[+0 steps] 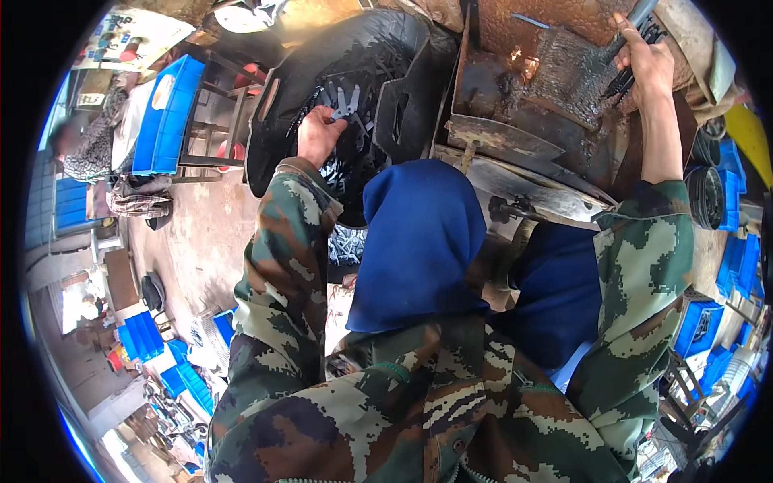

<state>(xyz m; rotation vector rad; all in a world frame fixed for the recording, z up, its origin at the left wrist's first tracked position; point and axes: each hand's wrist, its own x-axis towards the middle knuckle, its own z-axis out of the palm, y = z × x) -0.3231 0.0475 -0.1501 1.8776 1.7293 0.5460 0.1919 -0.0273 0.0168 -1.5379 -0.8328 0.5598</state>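
My left hand (320,135) reaches into a large black plastic tub (330,60), its thumb and fingers closed on a few flat silver-grey metal pieces (346,101). Dark, slim metal parts (310,103) lie in the tub around that hand. Far to the right, my right hand (649,64) is curled around a grey tube (640,14) above a rusty, wet metal trough (503,36). Beside its fingers is a bunch of dark, thin parts (622,84), and I cannot tell if the hand touches them. Dark wet sludge (568,76) coats the trough floor.
Blue cloth (423,241) covers my knees, close to the trough's front edge. Blue plastic bins (167,117) sit on a frame at left, near a person in patterned clothing (87,153). More blue bins (699,326) and dark coils (705,197) stand at right.
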